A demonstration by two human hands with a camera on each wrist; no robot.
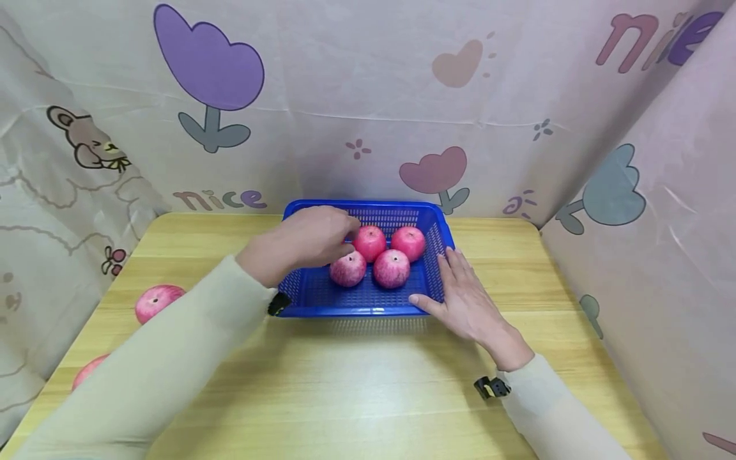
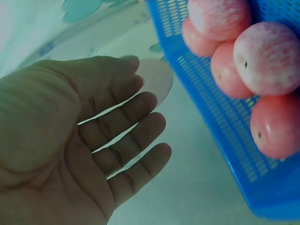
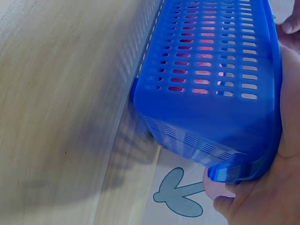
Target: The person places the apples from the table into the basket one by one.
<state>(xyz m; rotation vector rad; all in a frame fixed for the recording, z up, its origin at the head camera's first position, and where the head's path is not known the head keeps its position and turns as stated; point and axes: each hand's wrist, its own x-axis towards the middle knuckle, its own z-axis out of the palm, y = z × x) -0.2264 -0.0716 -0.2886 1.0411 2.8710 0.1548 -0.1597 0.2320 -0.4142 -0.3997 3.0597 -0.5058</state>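
A blue plastic basket (image 1: 368,311) with slotted walls stands at the far side of the table. Several pink-red apples (image 1: 391,268) lie in it, some partly hidden by my left hand (image 1: 310,237). That hand reaches over the basket's left side. In the left wrist view its loosely bent fingers (image 2: 136,133) hold nothing, and the apples (image 2: 269,58) appear apart from them. My right hand (image 1: 468,300) rests against the basket's right rim, fingers extended along that side and thumb at the near corner. In the right wrist view the palm (image 3: 262,201) touches the rim.
On the table's left part lie two more apples, one (image 1: 158,301) beside my left sleeve and another (image 1: 89,370) partly behind it. A printed cloth (image 1: 345,96) hangs directly behind the basket and along both sides of the wooden table (image 1: 356,390).
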